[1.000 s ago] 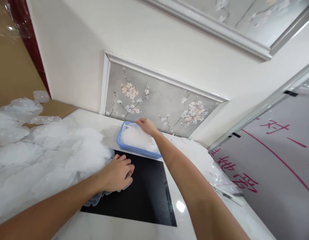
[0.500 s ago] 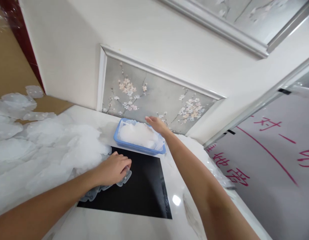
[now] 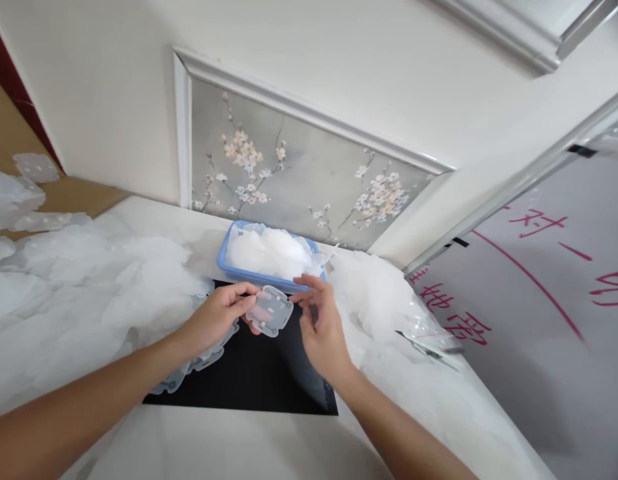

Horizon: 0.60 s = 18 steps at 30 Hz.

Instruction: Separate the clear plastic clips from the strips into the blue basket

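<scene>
Pinched at its left edge by my left hand (image 3: pixel 216 313) is a thin translucent plastic piece (image 3: pixel 275 312) with rounded corners and small holes or studs. It is held up above a black mat (image 3: pixel 271 383). My right hand (image 3: pixel 326 333) is just to the right of the piece, fingers apart; whether a fingertip touches the piece's edge I cannot tell. Behind both hands stands a blue basket (image 3: pixel 249 274) filled with white, fluffy-looking material (image 3: pixel 273 252). More translucent pieces (image 3: pixel 209 360) lie under my left wrist, over the mat's left side.
A large heap of whitish translucent pieces (image 3: pixel 99 287) spreads over the table's left side. Another white pile (image 3: pixel 371 290) and clear plastic wrap (image 3: pixel 431 327) lie at right. A flower-patterned panel (image 3: pixel 309 173) rises behind; a whiteboard (image 3: pixel 539 347) with red writing stands at right.
My left hand has lifted a translucent piece from the mat's left side. My right hand has come back from the basket toward that piece. The view has shifted slightly.
</scene>
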### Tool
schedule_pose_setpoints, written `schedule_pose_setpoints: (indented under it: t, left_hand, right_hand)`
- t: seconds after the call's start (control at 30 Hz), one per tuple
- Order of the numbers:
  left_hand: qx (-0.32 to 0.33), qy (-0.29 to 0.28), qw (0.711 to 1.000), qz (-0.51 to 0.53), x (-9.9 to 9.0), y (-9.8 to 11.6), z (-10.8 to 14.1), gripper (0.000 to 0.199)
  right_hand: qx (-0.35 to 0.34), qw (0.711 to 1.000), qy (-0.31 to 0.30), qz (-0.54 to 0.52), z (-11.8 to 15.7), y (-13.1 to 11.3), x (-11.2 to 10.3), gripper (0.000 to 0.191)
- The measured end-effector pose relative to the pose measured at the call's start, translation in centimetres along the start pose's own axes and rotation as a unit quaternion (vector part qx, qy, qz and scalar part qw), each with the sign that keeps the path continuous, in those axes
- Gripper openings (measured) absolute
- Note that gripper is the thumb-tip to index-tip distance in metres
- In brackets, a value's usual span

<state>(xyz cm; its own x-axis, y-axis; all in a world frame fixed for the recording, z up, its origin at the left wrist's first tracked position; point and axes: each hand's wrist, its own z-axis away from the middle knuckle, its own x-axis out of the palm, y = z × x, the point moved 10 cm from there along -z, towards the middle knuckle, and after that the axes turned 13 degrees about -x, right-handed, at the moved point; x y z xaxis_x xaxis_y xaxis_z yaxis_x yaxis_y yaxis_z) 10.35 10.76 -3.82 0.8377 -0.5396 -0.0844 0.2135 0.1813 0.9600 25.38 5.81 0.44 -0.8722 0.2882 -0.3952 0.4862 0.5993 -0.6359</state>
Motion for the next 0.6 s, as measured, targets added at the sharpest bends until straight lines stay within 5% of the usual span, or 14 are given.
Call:
schedule_pose_setpoints:
  t: [0.2, 0.3, 0.4, 0.5, 0.6]
  left_hand:
    - [-0.045, -0.012, 0.998, 0.038, 1.2, -0.5, 0.2, 0.025]
    - [-0.041, -0.006, 0.997, -0.063, 1.5, 0.1, 0.5, 0.031]
    - [0.002, -0.024, 0.965, -0.262, 1.1, 0.5, 0.9, 0.034]
    - [0.074, -0.01, 0.893, -0.444, -0.6, 0.2, 1.2, 0.033]
    - [0.06, -0.011, 0.871, -0.488, -1.8, -0.8, 0.8, 0.033]
  right_hand:
    - [-0.038, 0.997, 0.018, 0.064, 4.2, 0.7, 0.1, 0.067]
    - [-0.076, 0.995, -0.054, 0.017, 3.6, -0.9, 1.2, 0.043]
    - [0.055, 0.985, -0.048, -0.159, 3.4, 0.5, 1.6, 0.011]
    - [0.243, 0.903, 0.009, -0.355, 5.0, 3.5, 2.9, 0.024]
    - [0.286, 0.854, 0.037, -0.434, 5.6, 4.5, 3.3, 0.032]
